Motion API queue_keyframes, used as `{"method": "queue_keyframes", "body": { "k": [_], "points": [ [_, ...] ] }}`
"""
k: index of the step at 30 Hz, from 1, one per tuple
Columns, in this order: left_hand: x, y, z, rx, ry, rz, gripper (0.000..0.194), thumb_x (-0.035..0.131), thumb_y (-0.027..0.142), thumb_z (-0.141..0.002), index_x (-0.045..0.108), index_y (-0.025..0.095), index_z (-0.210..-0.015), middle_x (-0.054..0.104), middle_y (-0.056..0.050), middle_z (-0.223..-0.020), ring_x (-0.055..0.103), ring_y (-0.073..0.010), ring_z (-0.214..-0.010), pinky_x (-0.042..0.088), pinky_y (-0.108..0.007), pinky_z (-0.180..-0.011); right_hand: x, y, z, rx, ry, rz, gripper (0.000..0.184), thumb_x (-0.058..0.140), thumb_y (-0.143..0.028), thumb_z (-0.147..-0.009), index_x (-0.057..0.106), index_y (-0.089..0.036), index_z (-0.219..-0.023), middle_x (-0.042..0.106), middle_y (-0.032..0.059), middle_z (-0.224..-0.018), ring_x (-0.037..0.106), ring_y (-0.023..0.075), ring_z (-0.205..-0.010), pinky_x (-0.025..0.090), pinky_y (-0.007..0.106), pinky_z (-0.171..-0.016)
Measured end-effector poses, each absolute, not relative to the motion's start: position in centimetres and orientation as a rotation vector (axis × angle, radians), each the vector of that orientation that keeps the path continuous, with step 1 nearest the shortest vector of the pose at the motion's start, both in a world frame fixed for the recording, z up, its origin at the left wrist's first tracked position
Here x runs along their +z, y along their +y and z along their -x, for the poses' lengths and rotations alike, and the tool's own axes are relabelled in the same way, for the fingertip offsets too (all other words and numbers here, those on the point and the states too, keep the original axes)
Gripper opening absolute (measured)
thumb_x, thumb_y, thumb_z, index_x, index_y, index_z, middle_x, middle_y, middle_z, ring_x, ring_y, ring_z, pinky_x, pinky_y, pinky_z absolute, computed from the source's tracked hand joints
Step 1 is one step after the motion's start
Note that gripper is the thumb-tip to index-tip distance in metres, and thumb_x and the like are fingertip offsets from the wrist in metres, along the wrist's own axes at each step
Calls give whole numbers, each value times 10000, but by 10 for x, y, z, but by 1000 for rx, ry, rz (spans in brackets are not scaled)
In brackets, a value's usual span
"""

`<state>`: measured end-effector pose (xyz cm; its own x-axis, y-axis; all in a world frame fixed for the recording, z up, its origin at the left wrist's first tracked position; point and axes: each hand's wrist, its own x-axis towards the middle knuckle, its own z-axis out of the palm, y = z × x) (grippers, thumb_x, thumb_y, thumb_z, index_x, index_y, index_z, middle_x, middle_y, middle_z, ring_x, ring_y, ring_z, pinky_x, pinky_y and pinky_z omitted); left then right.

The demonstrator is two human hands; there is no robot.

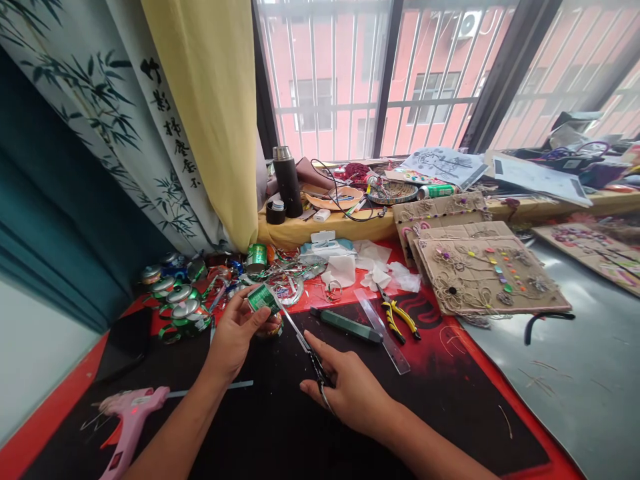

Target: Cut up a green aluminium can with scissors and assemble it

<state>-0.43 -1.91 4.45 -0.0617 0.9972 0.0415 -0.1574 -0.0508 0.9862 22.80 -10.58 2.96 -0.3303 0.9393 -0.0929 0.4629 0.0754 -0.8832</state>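
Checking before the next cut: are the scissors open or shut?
Shut, it seems: the scissors in the right hand show their blades as one narrow line, with no gap visible.

Text — 竹影 | black brush characters (161, 85) | bamboo-print curtain (100, 113)

On the desk mat (260, 427), the right hand (350, 393) holds scissors (311, 353) above the middle, and the left hand (235, 333) holds a piece of drink can (263, 299) just beside their tip. A hot glue gun (131, 417) lies at the near left corner. Pliers (395, 319) and a ruler (383, 331) lie to the right of the scissors. Crushed cans (177, 307) are at the far left corner, tissue paper (373, 273) lies at the far edge, and cardboard panels (485, 277) lie to the right of it. Behind all this, a thermos (287, 180) stands on the windowsill (320, 230).
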Motion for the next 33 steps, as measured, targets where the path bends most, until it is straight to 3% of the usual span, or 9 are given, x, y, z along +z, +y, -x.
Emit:
{"method": "queue_keyframes", "body": {
  "k": [4,10,17,22,33],
  "points": [
    [45,-19,1,1377,1108,-1039,768,986,532,-667,633,239,-1282,765,9,-914,784,-205,-664,683,-338,-637,29,-106,-227,1196,-1842,1382,814,766,-285,-901,484,-252,-1664,469,-84,-674,333,115,-590,296,232,-576],
    [41,-16,2,1387,1183,-1053,730,923,674,-684,651,230,-1195,773,-7,-868,790,-244,-656,665,-355,-589,27,-107,-226,1180,-1842,1369,808,742,-251,-897,485,-262,-1663,523,-75,-691,346,115,-594,331,231,-601],
    [37,-16,3,1373,1211,-1122,785,924,652,-699,634,231,-1295,755,10,-826,804,-264,-658,674,-364,-597,29,-107,-226,1219,-1845,1394,873,793,-326,-888,442,-280,-1685,508,-70,-691,421,128,-593,279,239,-558],
    [36,-17,3,1339,1190,-1122,798,918,646,-718,622,215,-1322,754,2,-781,805,-279,-643,678,-375,-593,31,-107,-227,1214,-1831,1397,852,788,-320,-888,462,-273,-1675,505,-73,-694,377,124,-591,283,241,-571],
    [38,-15,3,1366,1135,-1056,567,897,668,-741,682,211,-998,772,-30,-764,813,-283,-689,644,-317,-523,29,-106,-228,1212,-1830,1362,830,773,-300,-894,475,-265,-1668,508,-72,-693,363,117,-588,292,228,-567]
  ]
}}
